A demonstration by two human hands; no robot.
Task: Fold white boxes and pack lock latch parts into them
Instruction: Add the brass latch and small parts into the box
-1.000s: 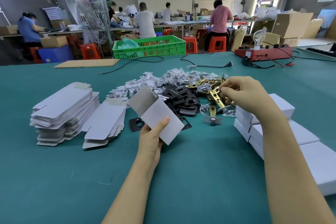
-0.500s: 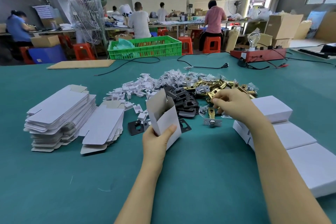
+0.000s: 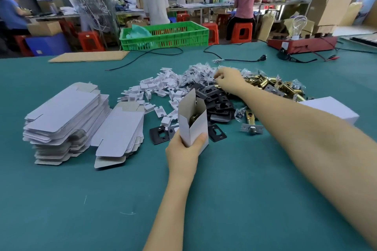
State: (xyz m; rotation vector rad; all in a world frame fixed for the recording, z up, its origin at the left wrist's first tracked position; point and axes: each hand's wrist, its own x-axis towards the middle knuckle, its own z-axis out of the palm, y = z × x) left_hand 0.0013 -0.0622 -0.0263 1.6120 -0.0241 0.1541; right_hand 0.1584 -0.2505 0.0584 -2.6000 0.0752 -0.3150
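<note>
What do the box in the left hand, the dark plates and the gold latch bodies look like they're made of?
Box: thin paperboard, matte white outside, grey inside, sharply creased. Dark plates: probably stamped metal with a matte black coating, flat with punched holes. Gold latch bodies: metal, shiny brass-coloured finish that glints.

A green crate [image 3: 164,35] stands at the far edge of the teal table [image 3: 61,199]; a cardboard sheet [image 3: 89,56] lies left of it; black cables [image 3: 230,58] trail toward a red box [image 3: 302,44]; workers sit on orange stools [image 3: 89,40] beyond.
</note>
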